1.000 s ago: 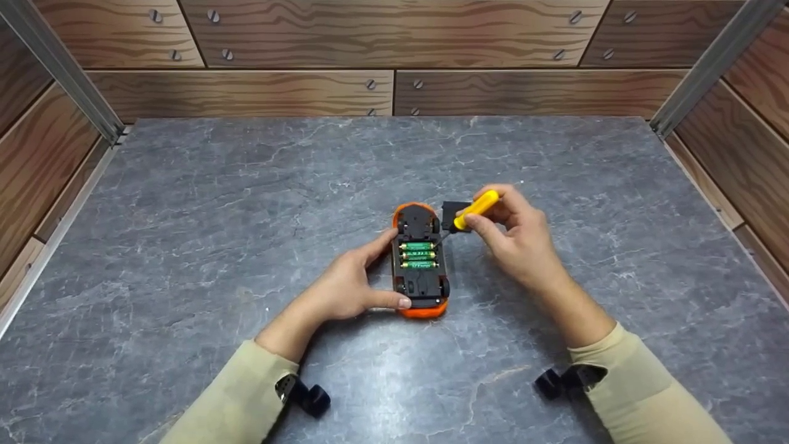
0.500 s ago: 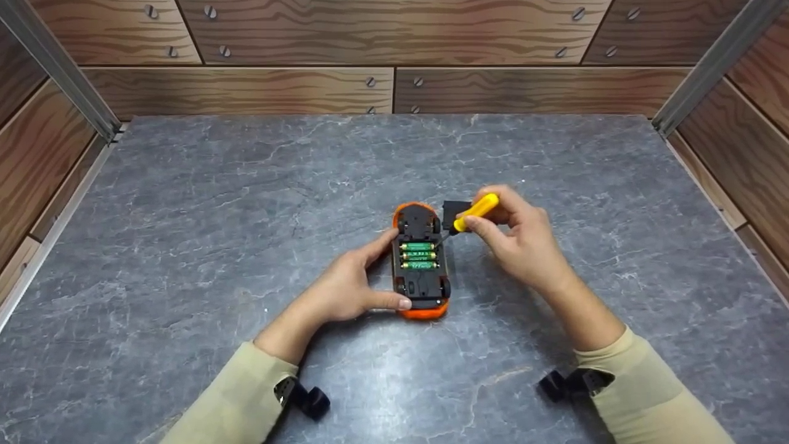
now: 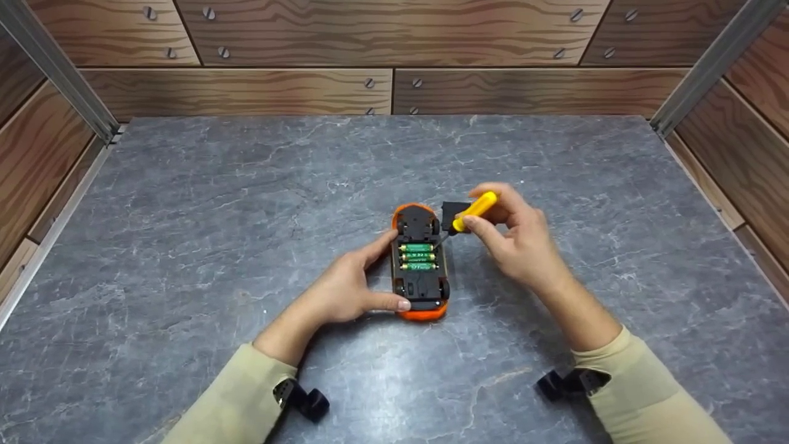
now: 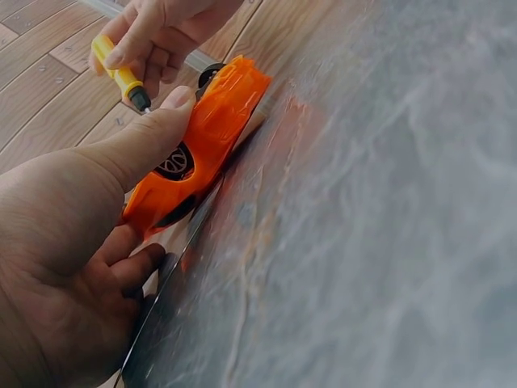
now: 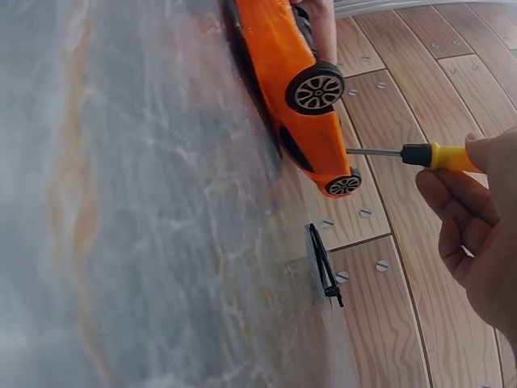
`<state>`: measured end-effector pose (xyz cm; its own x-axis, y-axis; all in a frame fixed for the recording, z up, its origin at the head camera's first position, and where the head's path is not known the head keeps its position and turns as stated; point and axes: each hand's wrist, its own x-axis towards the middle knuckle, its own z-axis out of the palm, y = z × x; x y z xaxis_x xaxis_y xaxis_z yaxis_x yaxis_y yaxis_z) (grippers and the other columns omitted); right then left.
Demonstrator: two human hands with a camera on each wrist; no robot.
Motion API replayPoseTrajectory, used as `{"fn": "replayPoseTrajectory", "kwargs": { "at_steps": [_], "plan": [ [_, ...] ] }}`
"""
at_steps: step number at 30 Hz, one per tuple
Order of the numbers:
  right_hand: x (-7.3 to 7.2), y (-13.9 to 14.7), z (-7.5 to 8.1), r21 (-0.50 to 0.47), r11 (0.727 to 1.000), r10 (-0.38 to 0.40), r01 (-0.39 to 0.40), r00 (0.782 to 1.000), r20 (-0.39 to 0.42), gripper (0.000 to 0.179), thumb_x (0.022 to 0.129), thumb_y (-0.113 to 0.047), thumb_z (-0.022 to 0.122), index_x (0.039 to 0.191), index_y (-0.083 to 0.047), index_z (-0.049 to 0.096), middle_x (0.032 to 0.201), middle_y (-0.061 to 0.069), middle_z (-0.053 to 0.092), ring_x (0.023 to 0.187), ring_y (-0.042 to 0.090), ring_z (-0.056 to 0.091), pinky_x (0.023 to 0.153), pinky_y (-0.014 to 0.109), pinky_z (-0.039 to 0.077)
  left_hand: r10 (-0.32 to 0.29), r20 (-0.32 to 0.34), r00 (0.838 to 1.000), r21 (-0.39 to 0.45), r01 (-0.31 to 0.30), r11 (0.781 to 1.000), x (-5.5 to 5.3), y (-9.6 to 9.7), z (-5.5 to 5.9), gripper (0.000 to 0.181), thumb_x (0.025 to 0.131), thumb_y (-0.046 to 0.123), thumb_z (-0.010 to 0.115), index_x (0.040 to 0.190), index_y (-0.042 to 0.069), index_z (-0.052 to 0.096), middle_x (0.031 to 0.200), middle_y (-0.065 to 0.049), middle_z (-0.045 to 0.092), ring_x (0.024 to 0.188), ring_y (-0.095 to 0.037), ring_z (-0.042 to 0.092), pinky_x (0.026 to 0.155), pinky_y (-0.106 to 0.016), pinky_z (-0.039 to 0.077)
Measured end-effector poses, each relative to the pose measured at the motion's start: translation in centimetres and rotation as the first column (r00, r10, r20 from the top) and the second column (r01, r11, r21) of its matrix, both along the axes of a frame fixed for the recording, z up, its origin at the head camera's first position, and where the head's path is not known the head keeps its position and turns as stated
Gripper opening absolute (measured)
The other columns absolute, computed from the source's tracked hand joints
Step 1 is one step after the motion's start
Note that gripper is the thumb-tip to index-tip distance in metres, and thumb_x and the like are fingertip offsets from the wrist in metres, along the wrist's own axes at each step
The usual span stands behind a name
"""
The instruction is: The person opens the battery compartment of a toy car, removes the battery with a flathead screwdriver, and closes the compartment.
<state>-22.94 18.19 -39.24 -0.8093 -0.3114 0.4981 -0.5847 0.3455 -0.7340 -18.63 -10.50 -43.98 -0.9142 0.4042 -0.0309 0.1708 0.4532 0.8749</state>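
An orange toy car [image 3: 422,283] lies upside down on the table, its black underside up. Three green batteries [image 3: 418,256] sit side by side in its uncovered compartment. My left hand [image 3: 345,287] grips the car along its left side, thumb near the close end and fingers near the far wheel. Between thumb and fingers my right hand [image 3: 524,240] pinches the yellow handle of a screwdriver [image 5: 416,154]. The screwdriver slants down, with its tip at the right end of the farthest battery. The tip itself is hidden in the right wrist view, behind the car body [image 5: 295,89].
A black battery cover [image 3: 454,215] lies on the table just right of the car's far end, partly behind the right hand. The grey marbled table [image 3: 246,185] is bounded by wood-patterned walls [image 3: 394,37] at the back and sides.
Both hands keep their hold and the car stays in place. The screwdriver handle shifts only very slightly, with its tip still by the farthest battery.
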Motion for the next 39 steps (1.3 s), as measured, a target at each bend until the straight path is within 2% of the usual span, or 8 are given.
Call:
{"fn": "replayPoseTrajectory", "kwargs": {
  "at_steps": [5, 11, 16, 19, 24, 29, 36, 39],
  "plan": [
    [0.05, -0.01, -0.02, 0.001, 1.000, 0.004, -0.004, 1.000, -0.028, 0.034, 0.099, -0.002, 0.073, 0.130, -0.005, 0.059, 0.098, 0.009, 0.079, 0.083, 0.029, 0.075, 0.071, 0.022, 0.058, -0.006, 0.006, 1.000, 0.008, 0.006, 1.000, -0.11, 0.03, 0.01, 0.121, 0.072, 0.039, 0.099, 0.169, 0.024, 0.029, 0.167, -0.005, 0.041, 0.154, -0.018, 0.035, 0.128, -0.039, 0.023],
    [0.02, -0.17, 0.02, -0.039, 0.999, 0.031, -0.030, 0.999, 0.024, 0.029, 0.101, -0.001, 0.069, 0.127, -0.003, 0.057, 0.100, 0.012, 0.078, 0.090, 0.020, 0.075, 0.078, 0.026, 0.062, -0.008, 0.005, 1.000, 0.010, 0.008, 1.000, -0.19, 0.00, 0.04, 0.121, 0.072, 0.039, 0.099, 0.169, 0.023, 0.028, 0.168, -0.004, 0.039, 0.154, -0.018, 0.034, 0.128, -0.038, 0.023],
    [0.01, -0.37, -0.05, -0.129, 0.989, 0.083, -0.073, 0.994, 0.076, 0.026, 0.101, 0.004, 0.067, 0.125, 0.002, 0.056, 0.105, 0.017, 0.077, 0.094, 0.019, 0.074, 0.082, 0.032, 0.063, -0.010, -0.004, 1.000, 0.022, 0.010, 1.000, -0.19, -0.07, -0.05, 0.120, 0.073, 0.038, 0.099, 0.169, 0.023, 0.030, 0.167, -0.004, 0.040, 0.154, -0.018, 0.035, 0.128, -0.038, 0.024],
    [0.02, -0.44, -0.12, -0.164, 0.982, 0.106, -0.092, 0.991, 0.083, 0.024, 0.101, 0.006, 0.065, 0.123, 0.005, 0.056, 0.106, 0.020, 0.076, 0.094, 0.019, 0.074, 0.082, 0.031, 0.063, -0.012, -0.007, 1.000, 0.028, 0.012, 1.000, -0.15, -0.09, -0.10, 0.119, 0.073, 0.037, 0.099, 0.169, 0.023, 0.030, 0.167, -0.004, 0.041, 0.153, -0.017, 0.036, 0.127, -0.036, 0.024],
    [-0.06, -0.52, -0.20, -0.172, 0.981, 0.097, -0.085, 0.993, 0.061, 0.024, 0.101, 0.007, 0.066, 0.123, 0.007, 0.056, 0.103, 0.021, 0.075, 0.090, 0.017, 0.073, 0.078, 0.026, 0.062, -0.008, -0.005, 1.000, 0.021, 0.008, 1.000, -0.12, -0.12, -0.08, 0.121, 0.072, 0.037, 0.100, 0.169, 0.023, 0.029, 0.167, -0.004, 0.040, 0.153, -0.018, 0.036, 0.127, -0.037, 0.024],
    [-0.03, -0.48, -0.03, -0.140, 0.987, 0.088, -0.080, 0.995, 0.048, 0.026, 0.099, 0.007, 0.068, 0.122, 0.004, 0.057, 0.101, 0.018, 0.076, 0.087, 0.021, 0.074, 0.076, 0.026, 0.062, -0.004, 0.003, 1.000, 0.017, 0.004, 1.000, -0.13, -0.11, 0.01, 0.122, 0.071, 0.038, 0.100, 0.169, 0.023, 0.028, 0.168, -0.004, 0.039, 0.154, -0.020, 0.035, 0.128, -0.039, 0.024],
    [0.19, -0.48, 0.45, -0.006, 0.998, 0.060, -0.060, 0.998, 0.001, 0.025, 0.098, 0.003, 0.072, 0.118, -0.001, 0.058, 0.098, 0.011, 0.077, 0.088, 0.018, 0.074, 0.076, 0.024, 0.062, -0.003, 0.007, 1.000, 0.019, 0.003, 1.000, -0.02, -0.09, 0.06, 0.121, 0.072, 0.037, 0.099, 0.169, 0.024, 0.029, 0.167, -0.005, 0.041, 0.153, -0.019, 0.036, 0.128, -0.038, 0.024],
    [0.24, -0.36, 0.42, 0.008, 0.999, 0.049, -0.049, 0.999, 0.015, 0.026, 0.098, 0.002, 0.072, 0.119, -0.002, 0.058, 0.097, 0.011, 0.077, 0.086, 0.023, 0.075, 0.075, 0.025, 0.062, -0.004, 0.022, 1.000, 0.019, 0.004, 1.000, 0.05, -0.01, 0.14, 0.121, 0.072, 0.037, 0.099, 0.169, 0.025, 0.029, 0.167, -0.005, 0.041, 0.153, -0.019, 0.036, 0.128, -0.039, 0.024]
  ]
}}
